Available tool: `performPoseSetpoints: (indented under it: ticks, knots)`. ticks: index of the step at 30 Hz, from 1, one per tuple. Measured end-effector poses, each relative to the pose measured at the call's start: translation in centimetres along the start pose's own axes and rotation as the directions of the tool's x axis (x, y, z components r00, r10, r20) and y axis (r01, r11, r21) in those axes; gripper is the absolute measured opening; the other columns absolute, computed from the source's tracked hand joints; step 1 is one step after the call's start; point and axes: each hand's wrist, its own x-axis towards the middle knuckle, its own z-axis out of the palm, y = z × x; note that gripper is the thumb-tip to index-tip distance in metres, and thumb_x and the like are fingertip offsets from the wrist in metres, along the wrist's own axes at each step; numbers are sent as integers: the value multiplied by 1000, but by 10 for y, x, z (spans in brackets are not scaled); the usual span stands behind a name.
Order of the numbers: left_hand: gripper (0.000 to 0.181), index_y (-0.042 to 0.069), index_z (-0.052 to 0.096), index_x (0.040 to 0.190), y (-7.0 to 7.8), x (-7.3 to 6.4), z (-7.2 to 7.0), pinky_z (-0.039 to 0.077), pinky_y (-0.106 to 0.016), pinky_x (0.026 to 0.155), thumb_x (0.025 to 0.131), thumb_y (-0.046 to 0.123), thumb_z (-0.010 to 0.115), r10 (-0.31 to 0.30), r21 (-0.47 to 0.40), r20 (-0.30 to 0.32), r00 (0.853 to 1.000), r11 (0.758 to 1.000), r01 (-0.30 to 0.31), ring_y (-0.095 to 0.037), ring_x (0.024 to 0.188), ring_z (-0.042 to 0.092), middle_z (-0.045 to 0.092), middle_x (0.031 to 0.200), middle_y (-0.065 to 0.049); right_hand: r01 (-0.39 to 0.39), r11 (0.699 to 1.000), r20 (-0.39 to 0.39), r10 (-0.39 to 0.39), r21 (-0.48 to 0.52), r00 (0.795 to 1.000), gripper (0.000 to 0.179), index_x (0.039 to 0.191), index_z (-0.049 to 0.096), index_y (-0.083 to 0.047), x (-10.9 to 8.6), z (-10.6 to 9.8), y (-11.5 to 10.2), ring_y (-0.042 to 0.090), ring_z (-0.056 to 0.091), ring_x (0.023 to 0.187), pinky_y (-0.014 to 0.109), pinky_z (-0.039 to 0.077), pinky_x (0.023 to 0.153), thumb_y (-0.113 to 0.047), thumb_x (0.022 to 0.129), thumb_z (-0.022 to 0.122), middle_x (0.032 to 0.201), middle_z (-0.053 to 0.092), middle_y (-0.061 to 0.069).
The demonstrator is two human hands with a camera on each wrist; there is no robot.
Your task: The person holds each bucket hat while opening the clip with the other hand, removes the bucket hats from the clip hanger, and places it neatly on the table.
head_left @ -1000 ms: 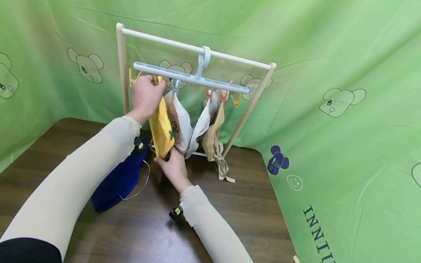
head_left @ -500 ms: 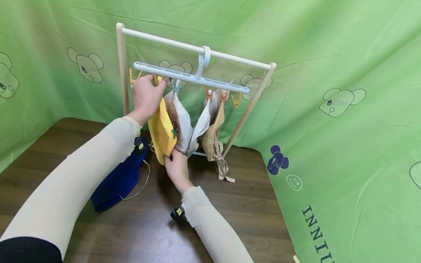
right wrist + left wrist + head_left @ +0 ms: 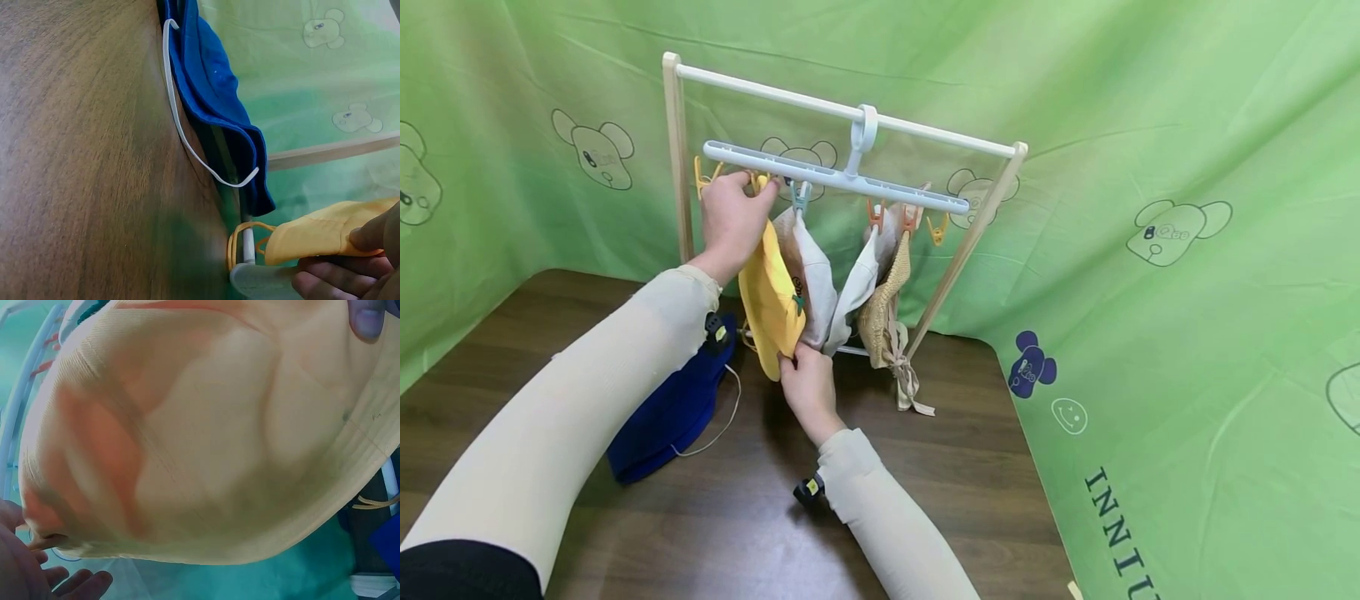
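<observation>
A yellow sun hat [image 3: 769,304] hangs from the pale blue clip hanger [image 3: 820,173] at its left part. My left hand [image 3: 733,218] pinches the hat's top edge beside a yellow clip [image 3: 760,180], which the fingers partly cover. Below, my right hand [image 3: 808,385] pinches the lower brim between thumb and fingers, also seen in the right wrist view with the yellow brim [image 3: 306,240]. Much of the left wrist view is filled by the hat [image 3: 206,437], my left hand [image 3: 37,562] at its edge and my right thumb [image 3: 367,322] at the top right.
White hats [image 3: 816,279] and a woven straw hat [image 3: 880,321] with a ribbon hang to the right on clips. A wooden rack [image 3: 992,217] carries the hanger. A blue hat [image 3: 670,408] with a white cord lies on the brown table [image 3: 715,533]. Green printed cloth [image 3: 1150,150] surrounds it.
The right hand has moved slightly right and down along the brim. The lower part of the yellow hat has swung toward the camera and right. The left hand has stayed nearly still.
</observation>
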Motion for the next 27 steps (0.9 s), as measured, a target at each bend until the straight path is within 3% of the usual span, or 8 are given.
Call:
performPoseSetpoints:
  ticks: [9, 18, 27]
  knots:
    - [43, 11, 62, 77, -2, 1, 0, 33, -25, 49, 97, 49, 64, -10, -11, 20, 1000, 1000, 10, -12, 55, 42, 45, 61, 0, 2, 1000, -33, -2, -28, 999, 13, 77, 72, -14, -3, -3, 1, 14, 54, 56, 29, 47, 53, -17, 90, 72, 64, 65, -2]
    - [41, 13, 66, 80, -3, 0, 1, 38, -25, 49, 97, 50, 64, -44, -19, 54, 998, 999, 45, -11, 55, 46, 50, 61, 1, 50, 999, -84, -52, -17, 995, 16, 73, 68, -16, -8, -6, 6, 13, 50, 54, 24, 41, 49, -17, 88, 72, 59, 59, -4]
    - [40, 13, 64, 75, -4, -1, 4, 38, -23, 49, 97, 46, 66, -34, -57, 58, 998, 998, 37, -11, 56, 46, 50, 60, 2, 85, 996, -107, -88, -27, 990, 12, 81, 75, -15, -12, -13, 8, 10, 56, 56, 24, 46, 51, -19, 91, 74, 63, 67, -3]
